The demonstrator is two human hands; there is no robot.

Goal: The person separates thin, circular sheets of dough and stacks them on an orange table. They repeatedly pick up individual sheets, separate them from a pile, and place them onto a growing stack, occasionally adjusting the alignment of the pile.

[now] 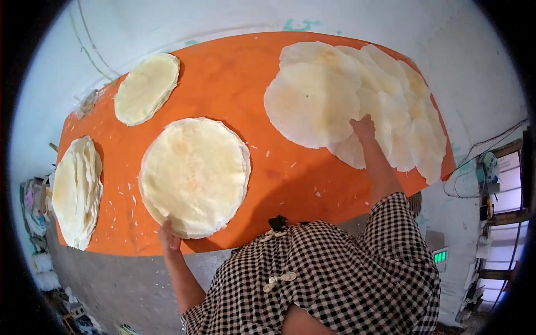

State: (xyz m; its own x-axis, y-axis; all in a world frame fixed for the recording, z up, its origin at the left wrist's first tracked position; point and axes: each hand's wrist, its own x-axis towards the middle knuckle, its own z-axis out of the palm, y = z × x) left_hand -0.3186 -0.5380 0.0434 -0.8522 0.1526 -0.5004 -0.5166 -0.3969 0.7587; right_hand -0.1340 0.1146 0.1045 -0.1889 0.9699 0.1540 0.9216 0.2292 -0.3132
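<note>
My left hand [170, 238] is at the lower left edge of a round stack of thin pale flatbreads [194, 176], its thumb on top and its other fingers mostly hidden. On the right, my right hand [363, 126] touches the edge of a large round sheet of flatbread [312, 104]; whether it pinches the sheet cannot be told. That sheet lies over many overlapping thin flatbreads [393, 113] spread across the right end of the orange tabletop [259, 176].
A smaller-looking flatbread stack [146, 88] lies at the back left, and another, with folded or wavy layers [78, 192], at the left edge. Pale crumbs dot the orange surface. A white wall [368, 21] rises behind; a clear plastic bag [86, 104] sits at the back left corner.
</note>
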